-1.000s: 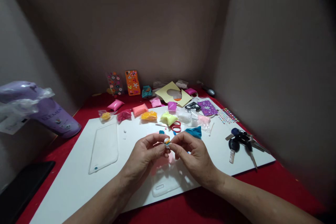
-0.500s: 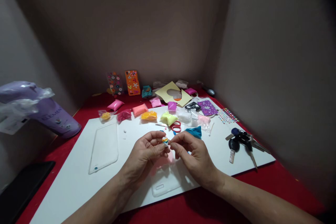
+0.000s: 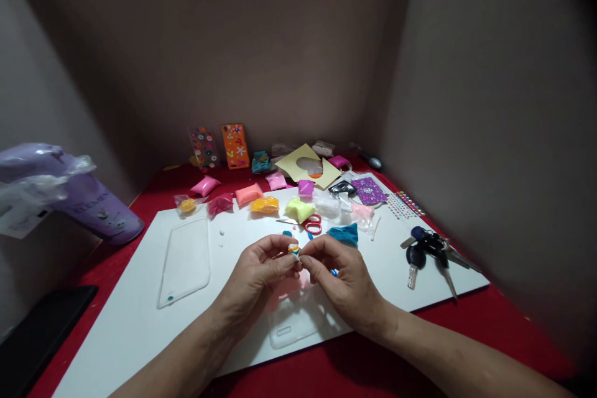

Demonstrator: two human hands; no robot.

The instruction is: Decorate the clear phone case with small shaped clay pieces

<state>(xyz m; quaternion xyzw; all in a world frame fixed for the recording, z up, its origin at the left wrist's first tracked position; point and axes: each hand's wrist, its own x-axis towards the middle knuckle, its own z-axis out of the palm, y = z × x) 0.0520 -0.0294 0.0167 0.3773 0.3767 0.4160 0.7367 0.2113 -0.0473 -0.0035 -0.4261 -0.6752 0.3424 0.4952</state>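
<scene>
Between the thumb and fingers of my left hand (image 3: pixel 263 267) sits a small clay figure (image 3: pixel 293 250) in white, orange and teal. My right hand (image 3: pixel 338 273) is closed in a pinch, its fingertips touching the figure's right side; whether they hold a separate bit of clay is too small to see. Below both hands a clear phone case (image 3: pixel 293 333) lies on the white board (image 3: pixel 135 323), partly hidden by them. A pale pink piece (image 3: pixel 291 286) shows under the fingers. Just beyond the hands are a teal clay packet (image 3: pixel 344 234) and red-handled scissors (image 3: pixel 312 224).
Another clear phone case (image 3: pixel 185 264) lies to the left. Several colourful clay packets (image 3: pixel 264 205) line the board's far side. Keys (image 3: pixel 433 252) rest at the right, near a cotton swab (image 3: pixel 375 228). A lilac bottle (image 3: pixel 102 211) leans in from the left; decorated cases (image 3: pixel 236 146) stand behind.
My right fingertips have moved slightly left, closer against the clay figure. My left hand still holds it in nearly the same place.
</scene>
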